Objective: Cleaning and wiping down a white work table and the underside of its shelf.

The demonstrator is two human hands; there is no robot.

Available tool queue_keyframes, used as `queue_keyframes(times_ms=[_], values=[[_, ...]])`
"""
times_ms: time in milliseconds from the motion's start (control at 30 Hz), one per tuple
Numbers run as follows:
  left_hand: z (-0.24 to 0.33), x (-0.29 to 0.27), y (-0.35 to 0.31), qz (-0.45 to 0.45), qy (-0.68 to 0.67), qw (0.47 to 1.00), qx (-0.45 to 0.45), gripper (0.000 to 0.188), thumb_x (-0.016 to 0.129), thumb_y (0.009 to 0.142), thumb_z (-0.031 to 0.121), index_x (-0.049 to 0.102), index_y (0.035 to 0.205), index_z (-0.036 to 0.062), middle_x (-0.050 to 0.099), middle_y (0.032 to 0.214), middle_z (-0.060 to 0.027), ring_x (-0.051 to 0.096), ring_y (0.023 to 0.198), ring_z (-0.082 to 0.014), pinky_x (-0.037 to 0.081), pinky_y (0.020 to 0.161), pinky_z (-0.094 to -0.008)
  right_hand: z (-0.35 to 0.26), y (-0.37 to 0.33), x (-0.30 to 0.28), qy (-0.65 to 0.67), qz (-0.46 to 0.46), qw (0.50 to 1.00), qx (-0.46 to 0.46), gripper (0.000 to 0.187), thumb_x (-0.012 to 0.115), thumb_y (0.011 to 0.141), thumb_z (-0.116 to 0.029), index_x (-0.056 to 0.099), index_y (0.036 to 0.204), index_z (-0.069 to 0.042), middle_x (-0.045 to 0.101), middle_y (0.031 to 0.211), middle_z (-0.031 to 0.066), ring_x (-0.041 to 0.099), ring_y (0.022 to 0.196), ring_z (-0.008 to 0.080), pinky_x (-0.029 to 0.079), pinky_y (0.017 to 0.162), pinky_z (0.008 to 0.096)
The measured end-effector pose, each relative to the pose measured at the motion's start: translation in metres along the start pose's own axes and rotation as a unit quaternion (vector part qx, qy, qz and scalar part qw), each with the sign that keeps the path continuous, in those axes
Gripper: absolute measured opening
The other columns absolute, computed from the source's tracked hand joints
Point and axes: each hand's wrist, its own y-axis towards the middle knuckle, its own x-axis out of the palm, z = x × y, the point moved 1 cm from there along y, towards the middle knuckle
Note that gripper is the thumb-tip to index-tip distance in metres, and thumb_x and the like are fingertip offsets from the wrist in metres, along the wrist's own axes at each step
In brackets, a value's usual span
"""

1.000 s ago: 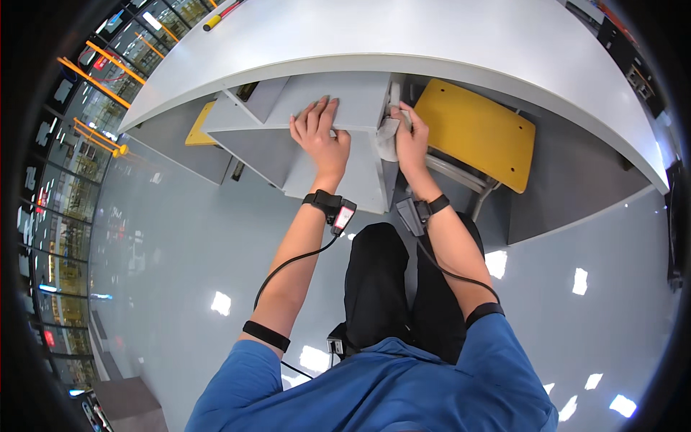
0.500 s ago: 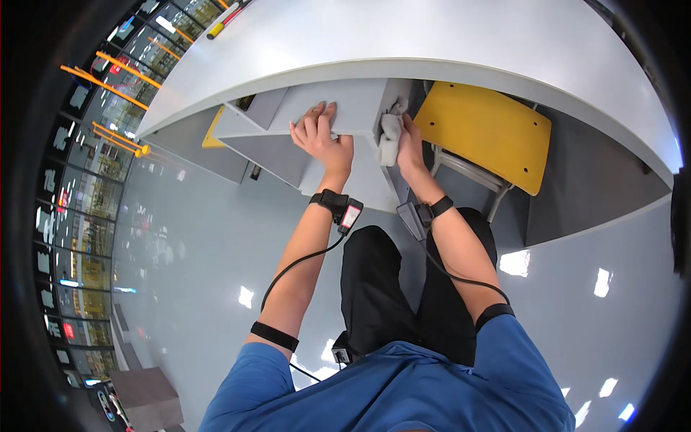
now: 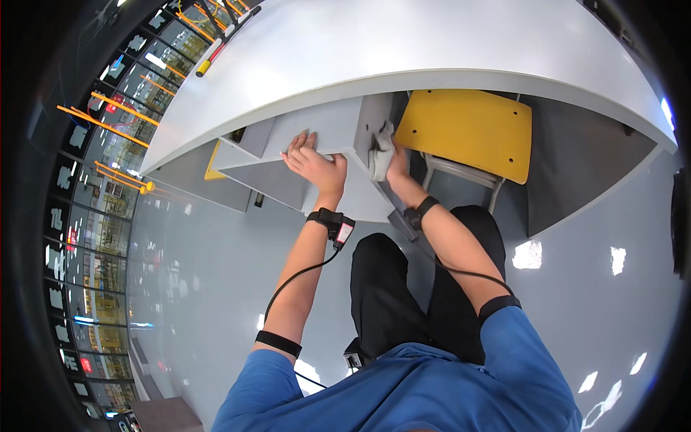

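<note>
Since half a second ago, right hand (image 3: 399, 170) and cloth (image 3: 381, 154) shift further onto the cabinet's side panel (image 3: 375, 109), off its front edge; more bare panel shows ahead of the fingers. View shifts too, so part of this is the camera. Left hand (image 3: 314, 163) keeps its place.

Right hand: closed on the grey-white cloth, which bunches out to the left of it, between palm and panel. Fingertips hidden behind the cloth.

Left hand: fingers half curled over the cabinet (image 3: 327, 119) top, thumb at the front edge; seems to brace. Cannot tell if anything lies under the palm.

Around: yellow chair (image 3: 464, 137) just beyond and right of the right hand, apart from the cloth. White table (image 3: 446, 43) ahead of both hands. Marker (image 3: 204, 68) far off, ahead-left of the left hand.

Progress, by judgement: mid-course. Cloth is in hand and against the panel; stretches ahead of and below the right hand lie uncovered. Which parts are already done, cannot tell.
</note>
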Motion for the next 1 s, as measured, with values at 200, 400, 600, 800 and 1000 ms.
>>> queue_keyframes(times_ms=[200, 400, 600, 800, 1000], values=[[-0.012, -0.012, 0.0, -0.015, 0.027, 1.0, 0.004, 0.05, 0.059, 0.063, 0.007, 0.051, 0.112, -0.0013, 0.05, 0.121, -0.0146, 0.04, 0.124, -0.0353, 0.014, 0.11, -0.0597, -0.015, -0.036, 0.007, -0.039, -0.012, 0.957, 0.287, 0.044, 0.04, 0.096, -0.033, 0.06, 0.122, -0.005, 0.065, 0.107, 0.0104, 0.061, 0.101, 0.0233, 0.045, 0.088, 0.0321], [-0.004, -0.002, 0.0, -0.003, 0.009, 1.0, -0.013, 0.051, 0.057, 0.059, 0.008, 0.052, 0.109, -0.0018, 0.05, 0.12, -0.0164, 0.041, 0.123, -0.0365, 0.015, 0.11, -0.0603, -0.039, -0.029, 0.024, -0.11, 0.016, 0.992, 0.067, 0.044, 0.038, 0.097, -0.025, 0.053, 0.13, 0.0, 0.062, 0.118, 0.0114, 0.06, 0.105, 0.0229, 0.045, 0.09, 0.0316], [0.002, 0.005, -0.004, 0.005, 0.002, 1.0, -0.017, 0.051, 0.057, 0.058, 0.009, 0.053, 0.108, -0.0013, 0.051, 0.12, -0.0161, 0.041, 0.122, -0.0359, 0.013, 0.11, -0.0591, -0.058, 0.031, 0.02, -0.052, -0.101, 0.992, -0.061, 0.047, 0.046, 0.097, -0.021, 0.043, 0.14, -0.003, 0.056, 0.131, 0.0184, 0.055, 0.117, 0.028, 0.042, 0.097, 0.0291], [-0.022, -0.004, -0.002, 0.002, 0.032, 0.999, 0.012, 0.052, 0.058, 0.057, 0.009, 0.053, 0.108, -0.0002, 0.051, 0.12, -0.0147, 0.041, 0.123, -0.0338, 0.014, 0.109, -0.0578, -0.028, 0.011, 0.02, 0.125, -0.081, 0.974, 0.17, 0.042, 0.052, 0.095, -0.04, 0.053, 0.125, -0.01, 0.059, 0.108, 0.001, 0.059, 0.097, 0.0122, 0.048, 0.082, 0.0269], [-0.022, -0.002, -0.007, -0.002, 0.046, 0.999, 0.015, 0.05, 0.061, 0.062, 0.012, 0.051, 0.11, 0.0006, 0.051, 0.12, -0.0138, 0.041, 0.122, -0.0332, 0.016, 0.107, -0.0577, -0.007, -0.03, 0.01, 0.174, -0.058, 0.948, 0.26, 0.024, 0.049, 0.095, -0.034, 0.06, 0.101, -0.014, 0.062, 0.08, 0.0014, 0.063, 0.072, 0.0153, 0.051, 0.064, 0.0287]])
